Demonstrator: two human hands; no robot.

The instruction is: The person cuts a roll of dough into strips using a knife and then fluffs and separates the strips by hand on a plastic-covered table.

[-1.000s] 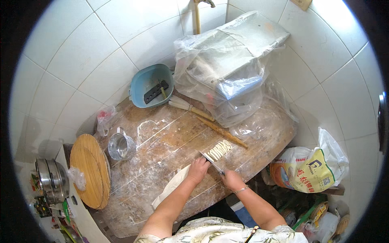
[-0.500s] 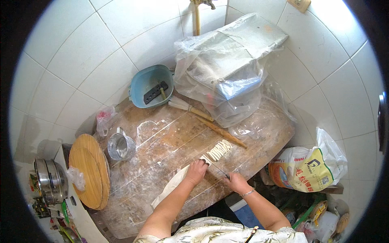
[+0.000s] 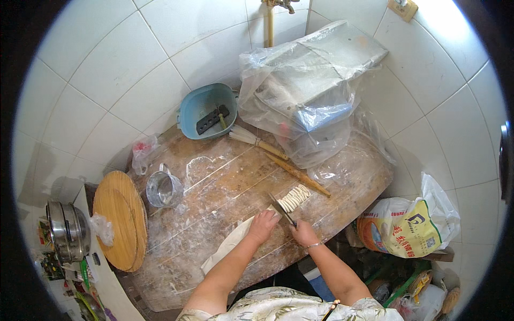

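Observation:
A long, flat piece of folded dough (image 3: 231, 246) runs diagonally across the floury wooden board. My left hand (image 3: 262, 225) rests on its upper end, fingers bent and close together, holding it down. In my right hand (image 3: 304, 234) is the handle of a kitchen knife (image 3: 282, 209), whose blade stands at the dough's end, just beyond my left fingertips. Right beside the blade lies a row of narrow cut dough strips (image 3: 295, 198). My left hand and forearm hide part of the dough.
A rolling pin (image 3: 300, 175) and a brush (image 3: 258, 142) lie beyond the strips. Behind them stand a blue basin (image 3: 187, 113) and a plastic-covered bulky object (image 3: 321, 80). A metal cup (image 3: 163, 190) and round wooden boards (image 3: 113, 235) are left; a flour sack (image 3: 399, 227) is right.
The knife blade has come up and shows more of its side between the dough and the strips. My left hand has shifted slightly. The whole view has moved a little.

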